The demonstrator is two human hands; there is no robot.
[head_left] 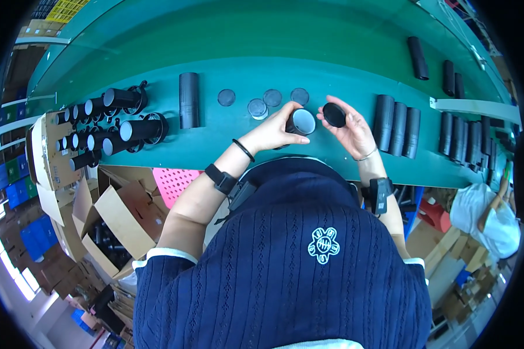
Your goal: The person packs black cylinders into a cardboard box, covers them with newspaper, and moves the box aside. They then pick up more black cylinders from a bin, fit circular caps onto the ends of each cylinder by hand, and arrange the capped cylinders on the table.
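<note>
My left hand point(283, 127) is wrapped round a black cylindrical tube point(303, 123), whose open round end with a pale inside faces up toward me. Just right of that opening, my right hand point(353, 131) holds a round black cap point(334, 114) by its edge, apart from the tube. Several dark discs lie on the green table beyond my hands: one disc point(226, 97) to the left, another point(300, 96) behind the tube. Near my left fingers, a disc point(257, 108) rests on something pale.
A black ribbed tube point(188, 100) lies left of the discs. Farther left are several black cylinders with round fittings point(140, 130). More ribbed tubes point(398, 129) lie at right on the green table point(244, 70). An open cardboard box point(125, 221) stands below left; another person point(486, 215) is at the far right.
</note>
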